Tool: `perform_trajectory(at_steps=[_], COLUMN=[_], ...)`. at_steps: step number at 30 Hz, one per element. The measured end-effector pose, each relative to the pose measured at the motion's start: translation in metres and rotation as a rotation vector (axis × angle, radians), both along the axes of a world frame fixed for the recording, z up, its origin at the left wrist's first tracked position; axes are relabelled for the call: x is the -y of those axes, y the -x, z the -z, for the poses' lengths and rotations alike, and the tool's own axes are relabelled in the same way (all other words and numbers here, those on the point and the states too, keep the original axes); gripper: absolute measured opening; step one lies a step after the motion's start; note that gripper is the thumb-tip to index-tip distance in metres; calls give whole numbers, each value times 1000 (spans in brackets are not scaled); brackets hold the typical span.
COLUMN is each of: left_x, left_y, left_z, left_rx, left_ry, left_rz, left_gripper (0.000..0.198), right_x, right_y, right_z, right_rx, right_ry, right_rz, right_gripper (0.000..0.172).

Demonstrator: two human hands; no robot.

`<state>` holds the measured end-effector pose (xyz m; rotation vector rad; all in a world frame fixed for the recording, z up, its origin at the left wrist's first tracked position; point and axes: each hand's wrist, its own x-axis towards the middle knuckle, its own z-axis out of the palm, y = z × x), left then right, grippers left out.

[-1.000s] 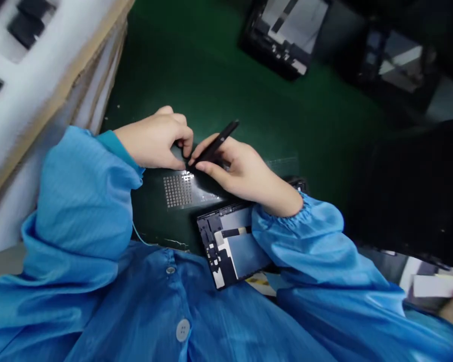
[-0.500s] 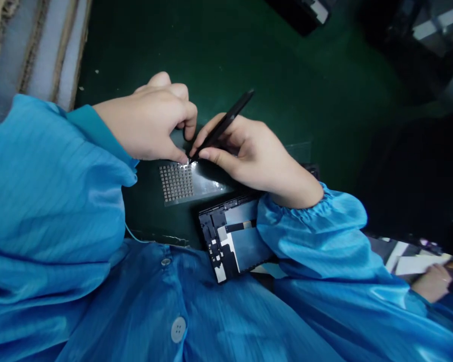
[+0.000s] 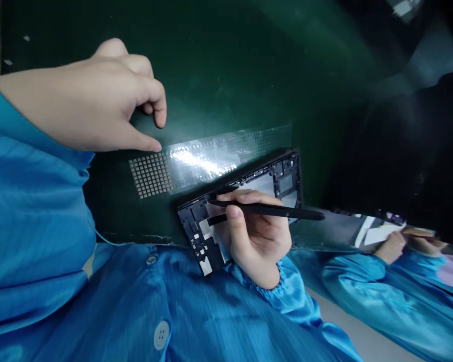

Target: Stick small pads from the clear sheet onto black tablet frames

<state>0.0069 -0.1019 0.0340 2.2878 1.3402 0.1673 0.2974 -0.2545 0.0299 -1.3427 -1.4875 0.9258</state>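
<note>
Green antistatic mat (image 3: 230, 65) covering the worktop, a clear film strip (image 3: 222, 158) lying across it, with a grid of small grey square pads (image 3: 151, 175) at the strip's left end. Left hand (image 3: 86, 100) just above that end, fingers (image 3: 151, 95) curled, thumb and forefinger narrowly apart, nothing visible between them; contact with the film unclear. Right hand (image 3: 256, 236) over a black tablet mid-frame (image 3: 283, 176), fingers (image 3: 249, 198) closed around slim black tweezers (image 3: 275, 210), tip pointing left above the frame; contact with the frame not discernible. Frame lying flat just beside the strip, silver panels and black brackets exposed, partly covered by the right hand. Blue antistatic smock (image 3: 196, 306) across the near edge, white button (image 3: 161, 335) on its front. Co-worker's hand (image 3: 390, 247) far right, blue sleeve (image 3: 351, 274), beside white paper (image 3: 381, 234).
</note>
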Motion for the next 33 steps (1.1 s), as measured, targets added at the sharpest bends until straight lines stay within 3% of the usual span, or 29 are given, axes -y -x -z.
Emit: perform_trajectory(at_steps=[4, 8, 11, 13, 15, 18, 20, 23, 27, 30, 33], left_x=[2, 1, -2, -4, -4, -3, -3, -2, -1, -1, 0], left_y=[2, 1, -2, -2, -2, -3, -6, -13, -17, -14, -12], left_z=[5, 3, 0, -2, -2, -4, -8, -17, -24, -23, -20], left_rx=[22, 15, -15, -18, -19, -47, -54, -90, -214, -195, -131], left_ry=[-21, -11, 44, 64, 65, 92, 125, 202, 250, 239, 204], left_rz=[-25, -22, 15, 30, 33, 24, 17, -43, -84, -81, -66], left_gripper=[133, 137, 143, 141, 125, 84, 75, 76, 56, 87, 131], right_x=[-3, -7, -38, -71, -105, -139, -146, -145, -150, -155, -134], right_y=[0, -5, 3, 15, 29, 43, 45, 42, 43, 39, 21], right_z=[-2, -24, -43, -46, -39, -23, -16, -16, -16, -16, -21], right_rx=[48, 132, 143, 160, 209, 262, 257, 237, 240, 192, -24], right_ry=[-36, 4, 37, 32, 20, 57, 105, 144, 119, 147, 215], right_rz=[-30, -109, -220, -419, -624, -770, -799, -796, -800, -807, -636], right_gripper=[24, 29, 27, 17, 7, 14, 18, 24, 26, 23, 14])
